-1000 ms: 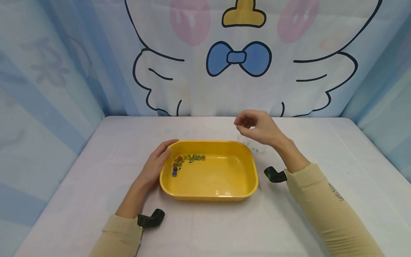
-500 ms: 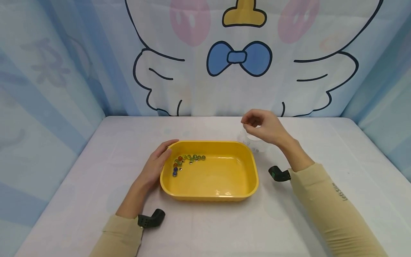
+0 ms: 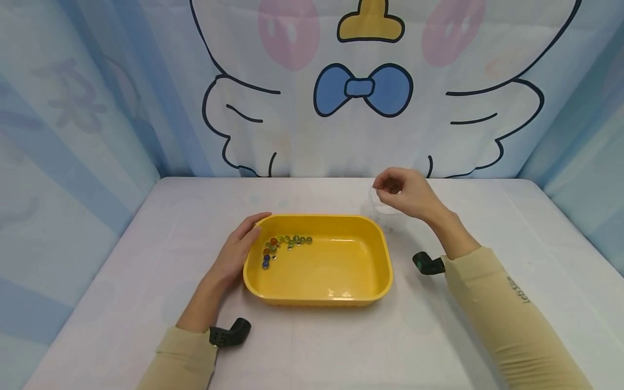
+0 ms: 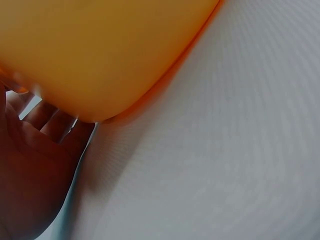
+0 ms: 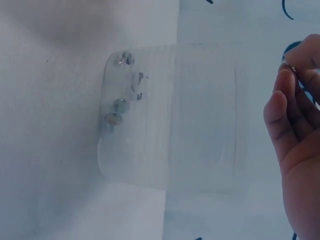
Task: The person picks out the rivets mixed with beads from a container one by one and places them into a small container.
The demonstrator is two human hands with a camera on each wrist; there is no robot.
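My left hand (image 3: 237,249) grips the left end of a yellow plastic tray (image 3: 317,299), thumb at the rim. In the left wrist view, the fingers (image 4: 47,122) lie against the outside of the tray's wall. Glass marbles (image 3: 295,239), mostly green with some orange and blue, gather in the tray's upper left corner, with a few tiny shiny bits among them. Over a clear plastic container (image 5: 205,120), my right hand (image 3: 407,195) pinches a small silvery metal piece (image 5: 285,62) between thumb and forefinger; its kind is too small to tell.
Inside the clear container lie several small shiny metal pieces (image 5: 114,120) and a pale round one (image 5: 121,105). A white cloth covers the table (image 3: 312,346). Behind its far edge hangs a printed curtain (image 3: 361,135), and patterned curtains flank both sides.
My right hand has shifted a little to the right over the clear container, still pinching the small piece. The left hand, tray and marbles have stayed in place.
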